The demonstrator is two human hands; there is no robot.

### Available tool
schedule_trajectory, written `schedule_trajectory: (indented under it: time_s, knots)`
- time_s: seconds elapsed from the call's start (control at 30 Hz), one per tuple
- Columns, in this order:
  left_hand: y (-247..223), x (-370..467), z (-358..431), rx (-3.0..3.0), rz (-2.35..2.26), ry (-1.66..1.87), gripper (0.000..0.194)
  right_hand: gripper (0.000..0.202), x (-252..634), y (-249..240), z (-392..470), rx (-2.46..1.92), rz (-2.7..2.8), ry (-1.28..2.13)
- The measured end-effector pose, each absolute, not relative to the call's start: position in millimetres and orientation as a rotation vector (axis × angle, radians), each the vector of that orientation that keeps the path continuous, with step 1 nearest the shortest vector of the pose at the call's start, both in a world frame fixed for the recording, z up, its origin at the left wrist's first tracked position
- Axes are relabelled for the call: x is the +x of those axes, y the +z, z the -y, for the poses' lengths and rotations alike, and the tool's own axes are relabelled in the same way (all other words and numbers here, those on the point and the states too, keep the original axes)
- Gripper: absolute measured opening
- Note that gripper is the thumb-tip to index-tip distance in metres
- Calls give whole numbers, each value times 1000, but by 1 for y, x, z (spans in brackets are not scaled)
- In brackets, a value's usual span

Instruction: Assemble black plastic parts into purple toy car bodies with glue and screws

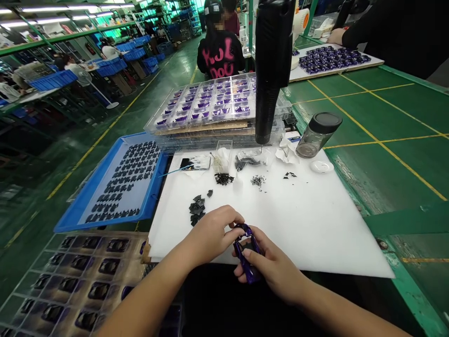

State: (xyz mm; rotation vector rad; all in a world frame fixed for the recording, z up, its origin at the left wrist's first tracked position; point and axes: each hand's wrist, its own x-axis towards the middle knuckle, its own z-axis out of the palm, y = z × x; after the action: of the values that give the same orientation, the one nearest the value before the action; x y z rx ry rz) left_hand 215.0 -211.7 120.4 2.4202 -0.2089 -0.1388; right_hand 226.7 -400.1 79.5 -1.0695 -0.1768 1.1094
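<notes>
White board (315, 224) open rt; black bits (197, 208) block left.

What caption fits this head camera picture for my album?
Both hands, left and right, hold a purple part over a white board.

The purple part (245, 255) looks like glossy, smooth plastic, and the white board (315, 224) under it is matt and smooth. Left of the board, the blue tray (70, 217) is matt plastic; behind the board, the stacked clear trays (210, 105) are shiny thin plastic, and the jar (317, 135) looks like clear glass with a matt black lid.
</notes>
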Motion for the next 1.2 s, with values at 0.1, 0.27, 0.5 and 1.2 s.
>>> schedule_trajectory:
  time_s: [0.1, 0.27, 0.5, 1.2]
  knots:
    - [118, 213, 213, 2461, 334, -44, 11, 36, 227, 79, 401, -1077, 176, 1103]
    - [110, 209, 215, 2508, 433, 94, 19, 34, 228, 79, 404, -1104, 175, 1096]
    - [111, 205, 220, 2500, 351, 156, 21, 36, 229, 80, 405, -1103, 166, 1088]
    - [121, 201, 231, 2441, 152, 80, 18, 35, 226, 80, 405, -1078, 167, 1075]
